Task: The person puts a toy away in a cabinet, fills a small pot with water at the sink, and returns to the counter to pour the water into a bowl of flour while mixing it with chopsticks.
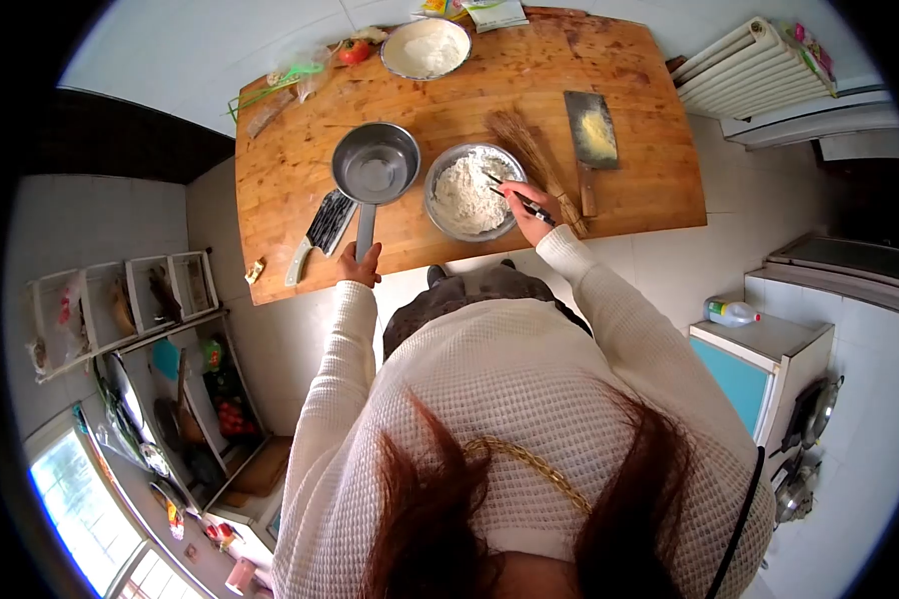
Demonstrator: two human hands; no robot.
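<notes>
My left hand [359,266] is wrapped round the handle of a grey metal ladle-like pan [377,163], whose bowl is over the wooden table [290,215]. Beside it, a metal bowl [472,192] holds white flour with lumps in it. Dark chopsticks [521,203] are gripped in my right hand [531,212] at the bowl's right rim, their tips in the flour. Whether the pan holds a little water is hard to tell.
A cleaver with a white handle [322,236] lies left of the pan. Right of the bowl are a straw brush [539,160] and another cleaver [591,135] with yellow bits on its blade. Farther back stand an enamel bowl of flour [427,49] and a tomato [354,52].
</notes>
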